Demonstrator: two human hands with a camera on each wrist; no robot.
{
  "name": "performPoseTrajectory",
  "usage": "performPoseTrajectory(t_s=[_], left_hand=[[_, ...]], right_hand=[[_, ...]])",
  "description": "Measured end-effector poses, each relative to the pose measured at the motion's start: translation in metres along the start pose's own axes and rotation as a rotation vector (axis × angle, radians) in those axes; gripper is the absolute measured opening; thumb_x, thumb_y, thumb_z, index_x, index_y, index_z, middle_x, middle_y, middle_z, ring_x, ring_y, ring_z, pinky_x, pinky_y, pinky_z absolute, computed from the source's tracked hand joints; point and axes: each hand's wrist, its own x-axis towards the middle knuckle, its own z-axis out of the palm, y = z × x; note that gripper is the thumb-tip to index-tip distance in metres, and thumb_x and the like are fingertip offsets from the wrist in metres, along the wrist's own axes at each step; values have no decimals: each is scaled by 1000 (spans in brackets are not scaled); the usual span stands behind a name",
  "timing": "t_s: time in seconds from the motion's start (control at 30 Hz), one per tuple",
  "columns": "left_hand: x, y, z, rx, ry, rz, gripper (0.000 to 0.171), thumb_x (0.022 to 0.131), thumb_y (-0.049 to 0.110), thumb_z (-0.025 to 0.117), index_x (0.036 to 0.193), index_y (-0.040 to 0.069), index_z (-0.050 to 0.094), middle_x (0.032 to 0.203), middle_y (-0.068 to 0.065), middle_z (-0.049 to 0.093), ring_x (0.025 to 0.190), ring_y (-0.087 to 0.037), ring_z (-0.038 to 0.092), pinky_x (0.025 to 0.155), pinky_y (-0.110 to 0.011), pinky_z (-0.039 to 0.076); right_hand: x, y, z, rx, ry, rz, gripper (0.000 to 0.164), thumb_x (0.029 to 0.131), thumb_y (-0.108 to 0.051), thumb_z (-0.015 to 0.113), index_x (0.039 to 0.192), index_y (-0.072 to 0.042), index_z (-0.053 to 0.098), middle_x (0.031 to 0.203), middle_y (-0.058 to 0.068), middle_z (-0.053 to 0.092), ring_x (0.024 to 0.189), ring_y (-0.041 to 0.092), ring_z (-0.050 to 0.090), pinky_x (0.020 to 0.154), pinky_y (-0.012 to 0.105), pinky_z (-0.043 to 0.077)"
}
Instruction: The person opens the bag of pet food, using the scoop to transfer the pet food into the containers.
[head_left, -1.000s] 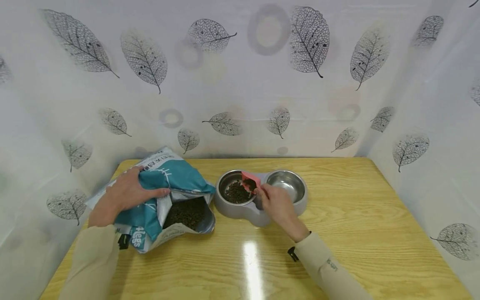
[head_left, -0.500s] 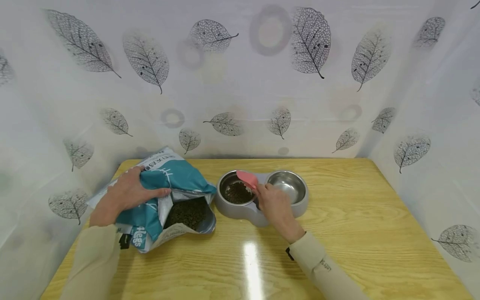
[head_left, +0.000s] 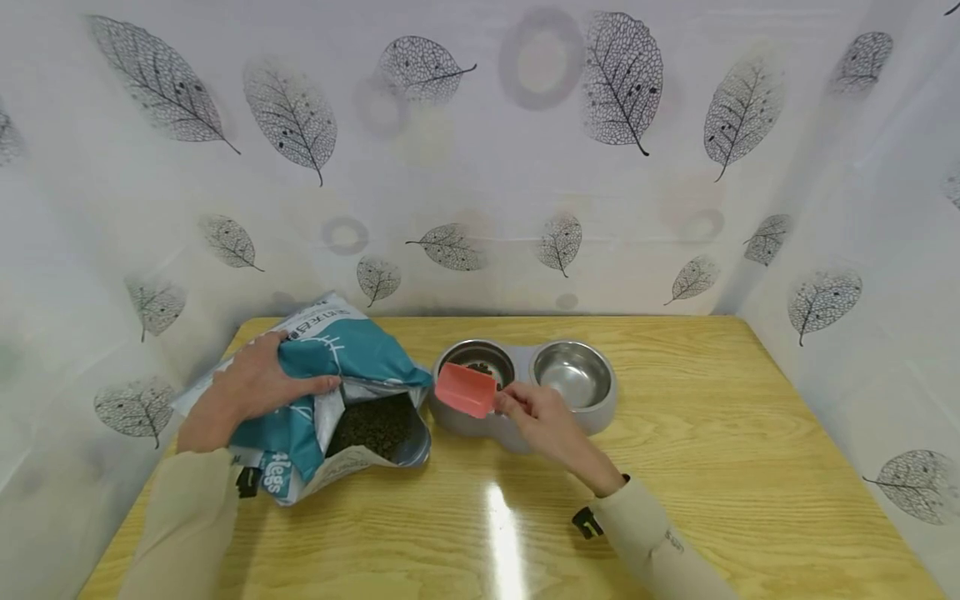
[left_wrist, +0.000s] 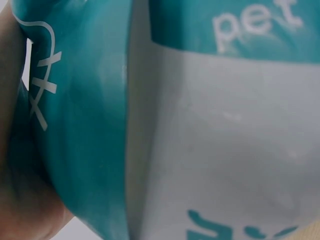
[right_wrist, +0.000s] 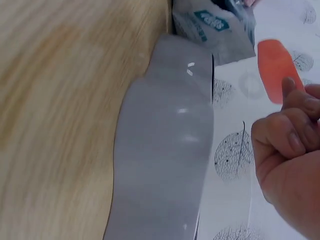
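Head view: we've got the right hand (head_left: 546, 423) pinching the handle end of a pinkish-red plastic scoop (head_left: 465, 390), fingers and thumb curled on it. Scoop sits left of that grip, long axis running leftward and slightly away; it overlaps the near part of the left round stainless-steel bowl (head_left: 501, 360), with a few dark kibble pieces (head_left: 480, 367) visible past it. That bowl and the right round stainless-steel bowl (head_left: 573, 375) share a grey figure-eight stand (head_left: 468, 427) on the yellow wood-grain tabletop (head_left: 712, 433). Key relation, as we judge it: the open mouth of the teal-and-white plastic bag (head_left: 363, 337) lies left of and slightly nearer us than the scoop, free end facing that side; dark bagged kibble (head_left: 372, 429) shows inside. Right hand has the scoop; left hand (head_left: 258, 385) is nearer the mouth, thumb and fingers spread on the bag. Left wrist view: bag film fills most of it, hand edge at the side; fingertips hidden. Right wrist view: we see curled fingers at the scoop and a gap between scoop and stand, so no contact there; bag sits beyond.
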Motion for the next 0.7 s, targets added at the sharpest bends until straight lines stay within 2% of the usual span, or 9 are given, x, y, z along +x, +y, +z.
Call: performPoseTrajectory(t_s=[0.07, 0.17, 0.33, 0.43, 0.53, 0.63, 0.7], left_hand=[[0, 0, 0, -5, 0, 1, 128, 68, 84, 54, 148, -7, 14, 145, -36, 28, 127, -55, 32, 97, -68, 33], [-1, 0, 0, -8, -3, 0, 127, 68, 83, 54, 148, -7, 14, 145, -36, 28, 127, -55, 32, 97, -68, 34], [0, 1, 2, -10, -5, 0, 126, 69, 82, 55, 148, -7, 14, 145, -36, 28, 127, -55, 32, 97, -68, 34], [0, 1, 2, -3, -5, -3, 127, 68, 84, 54, 148, -6, 14, 146, -35, 27, 128, -55, 31, 97, -68, 33], [0, 0, 2, 6, -1, -6, 129, 66, 86, 52, 148, -6, 15, 146, -35, 28, 128, -55, 31, 97, -69, 33], [1, -1, 2, 9, 4, -8, 130, 66, 86, 52, 148, -6, 15, 145, -36, 28, 127, -55, 32, 97, -68, 34], [1, -1, 2, 14, 5, -11, 130, 65, 87, 52, 148, -6, 15, 145, -36, 29, 127, -55, 32, 96, -68, 34]], right_hand=[[-3, -5, 5, 30, -51, -7, 27, 98, -31, 52, 91, -12, 71, 55, -3, 49, 46, 0, 34, 46, 18, 34], [-6, -9, 14, 13, -103, -58, 26, 98, -30, 52, 90, -13, 70, 53, -8, 45, 46, -2, 34, 46, 16, 34], [-5, -13, 32, -75, -115, -164, 20, 98, -27, 53, 87, -18, 67, 58, -11, 48, 48, -5, 34, 46, 13, 30], [-4, -14, 41, -120, -117, -236, 18, 97, -25, 54, 86, -15, 65, 59, -10, 48, 49, -5, 34, 46, 11, 29], [-1, -16, 49, -249, -88, -351, 16, 96, -24, 57, 86, -14, 63, 62, -11, 52, 53, -4, 39, 50, 10, 33], [2, -19, 56, -454, -4, -501, 17, 93, -26, 62, 79, -16, 59, 61, -10, 53, 54, -1, 42, 52, 12, 36], [3, -21, 61, -598, 66, -590, 22, 90, -28, 65, 75, -16, 55, 59, -9, 51, 51, 2, 44, 48, 16, 38]])
